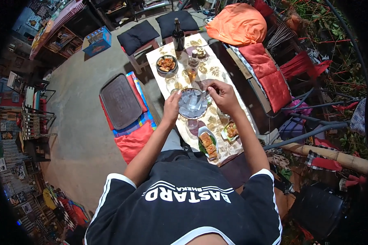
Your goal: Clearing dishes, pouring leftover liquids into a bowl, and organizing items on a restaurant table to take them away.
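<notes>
My left hand (172, 107) grips the near-left rim of a round, scallop-edged plate or shallow bowl (187, 116) above the table. Clear, ice-like pieces (189, 102) lie in it. Fingers pinched together, my right hand (223, 97) is at the bowl's right side. From its fingertips a slim, shiny utensil (202, 98) slants down into the bowl; whether it is a spoon or tongs I cannot tell. Just beyond the bowl stands a clear bottle (192, 65) with amber liquid. A drinking glass (191, 124) is partly visible on the near side.
On the floral-covered table (214, 73) are a dark bottle (178, 36), a black bowl of food (167, 64), a white dish with browned pieces (208, 143) and another food plate (230, 130). A brown tray (121, 102) rests on the left bench. Red cushions (262, 73) line the right bench.
</notes>
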The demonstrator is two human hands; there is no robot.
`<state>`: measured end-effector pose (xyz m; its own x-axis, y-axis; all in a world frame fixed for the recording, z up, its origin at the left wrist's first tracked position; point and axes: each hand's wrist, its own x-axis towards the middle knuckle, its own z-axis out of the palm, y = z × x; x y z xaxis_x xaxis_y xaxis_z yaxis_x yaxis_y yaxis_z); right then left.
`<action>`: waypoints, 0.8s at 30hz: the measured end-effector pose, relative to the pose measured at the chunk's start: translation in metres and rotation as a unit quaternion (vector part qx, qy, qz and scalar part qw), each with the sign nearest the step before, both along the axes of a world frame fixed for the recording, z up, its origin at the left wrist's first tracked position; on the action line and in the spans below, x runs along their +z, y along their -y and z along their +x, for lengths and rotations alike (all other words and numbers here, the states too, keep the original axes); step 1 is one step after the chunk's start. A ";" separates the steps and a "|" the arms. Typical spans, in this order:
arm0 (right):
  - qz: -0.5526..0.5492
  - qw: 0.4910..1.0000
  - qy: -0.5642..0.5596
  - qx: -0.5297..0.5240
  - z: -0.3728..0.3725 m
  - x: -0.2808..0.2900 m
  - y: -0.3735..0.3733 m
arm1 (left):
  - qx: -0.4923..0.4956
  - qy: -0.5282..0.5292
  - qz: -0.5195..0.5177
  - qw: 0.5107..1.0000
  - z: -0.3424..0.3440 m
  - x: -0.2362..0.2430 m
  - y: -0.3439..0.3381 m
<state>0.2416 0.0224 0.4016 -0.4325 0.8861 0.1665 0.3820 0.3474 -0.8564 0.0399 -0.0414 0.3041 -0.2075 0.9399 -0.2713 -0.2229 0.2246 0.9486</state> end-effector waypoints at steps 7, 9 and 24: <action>0.223 0.964 0.061 0.135 -0.016 0.032 0.013 | -0.001 0.055 0.018 0.998 -0.005 0.016 0.002; 0.219 0.961 0.077 0.152 -0.025 0.041 0.018 | 0.001 0.071 0.025 0.997 -0.008 0.016 0.003; 0.286 0.945 0.078 0.136 -0.033 0.049 0.039 | 0.035 0.183 0.009 0.982 -0.024 0.015 0.002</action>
